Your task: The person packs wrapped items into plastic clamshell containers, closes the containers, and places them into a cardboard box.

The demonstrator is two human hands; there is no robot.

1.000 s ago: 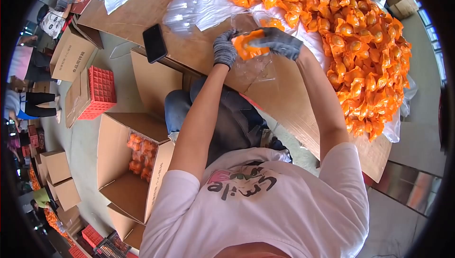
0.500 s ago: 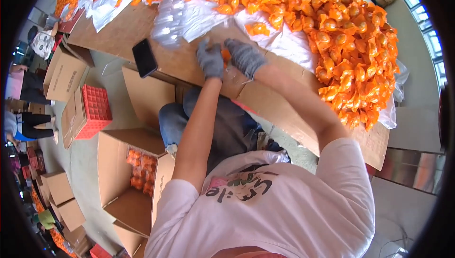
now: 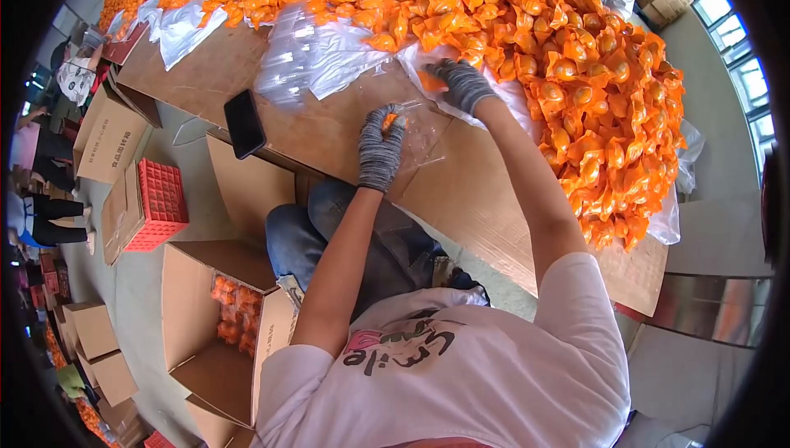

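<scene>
Upper centre of frame: grey-gloved left hand [image 3: 380, 156], fingers curled around small orange plastic-wrapped piece [image 3: 390, 121], at left edge of clear plastic tray [image 3: 424, 137] on brown flat tabletop [image 3: 485, 193]. Grey-gloved right hand [image 3: 462, 86], farther right: fingertips at orange film-wrapped packet [image 3: 430, 81]; cannot tell whether clamped.

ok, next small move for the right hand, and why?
Probably have the right hand close on the orange packet next to it: the left hand is at the clear tray, whose part beyond that hand looks unfilled.
</scene>
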